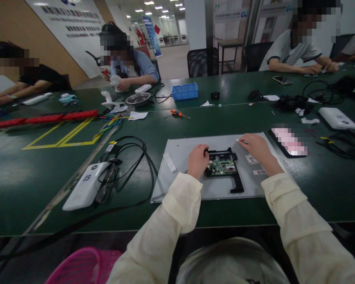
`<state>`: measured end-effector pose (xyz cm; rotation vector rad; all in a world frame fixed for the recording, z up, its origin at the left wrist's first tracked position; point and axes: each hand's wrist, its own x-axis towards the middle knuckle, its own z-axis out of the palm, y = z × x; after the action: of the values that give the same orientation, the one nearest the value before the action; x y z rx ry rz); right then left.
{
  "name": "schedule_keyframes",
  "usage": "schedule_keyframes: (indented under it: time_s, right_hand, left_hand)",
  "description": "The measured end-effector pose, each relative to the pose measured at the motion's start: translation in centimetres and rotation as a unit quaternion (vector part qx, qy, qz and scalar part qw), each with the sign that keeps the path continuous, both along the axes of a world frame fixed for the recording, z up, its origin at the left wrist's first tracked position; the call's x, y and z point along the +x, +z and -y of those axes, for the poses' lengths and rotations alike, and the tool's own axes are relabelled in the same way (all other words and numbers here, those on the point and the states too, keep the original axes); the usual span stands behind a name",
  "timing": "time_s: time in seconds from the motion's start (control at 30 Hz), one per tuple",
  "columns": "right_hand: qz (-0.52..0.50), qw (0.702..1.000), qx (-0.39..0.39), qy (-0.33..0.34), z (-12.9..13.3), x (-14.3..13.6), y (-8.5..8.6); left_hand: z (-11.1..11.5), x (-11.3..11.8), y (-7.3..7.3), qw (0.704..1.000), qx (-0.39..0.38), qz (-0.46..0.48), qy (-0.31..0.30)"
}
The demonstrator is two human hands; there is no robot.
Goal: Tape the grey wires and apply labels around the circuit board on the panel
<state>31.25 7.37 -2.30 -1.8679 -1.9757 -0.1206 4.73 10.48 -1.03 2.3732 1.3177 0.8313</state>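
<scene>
A green circuit board (221, 165) in a black bracket (235, 173) is seen on a grey monitor back panel (180, 157) on the green desk (47, 169). The board lies between both grips. Left hand (197, 159) is curled, fingers closed at the bracket's left edge. Right hand (254, 146) is pinched shut on a small white piece (240, 140). "13" is read on a white device (85, 185).

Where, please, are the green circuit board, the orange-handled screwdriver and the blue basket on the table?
green circuit board (221, 165): head view, on the middle of its green face.
orange-handled screwdriver (175, 113): head view, on the orange handle.
blue basket (185, 93): head view, on its front wall.
</scene>
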Motion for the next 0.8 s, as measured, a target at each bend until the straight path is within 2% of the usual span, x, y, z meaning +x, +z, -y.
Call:
schedule_keyframes:
  time_s: [0.17, 0.27, 0.37, 0.53, 0.8]
  right_hand:
    - [-0.010, 1.000, 0.009, -0.018, 0.0, -0.4, 0.4]
    - [-0.032, 0.999, 0.043, -0.009, 0.1, -1.2, 1.0]
    - [-0.048, 0.996, 0.061, 0.046, 0.3, -2.6, 1.5]
    - [-0.026, 0.987, 0.026, 0.157, 0.3, -4.3, 1.4]
    - [-0.031, 0.981, -0.025, 0.191, 0.2, -4.2, 0.9]
  left_hand:
    - [-0.1, 0.0, -0.1, 1.000, 0.001, -0.005, 0.003]
    - [-0.1, 0.0, 0.0, 1.000, 0.002, -0.011, 0.006]
    - [-0.1, 0.1, 0.0, 1.000, -0.002, -0.015, 0.009]
    - [-0.1, 0.1, 0.1, 1.000, -0.009, -0.016, 0.010]
    - [0.0, 0.1, 0.1, 1.000, 0.002, -0.020, 0.007]
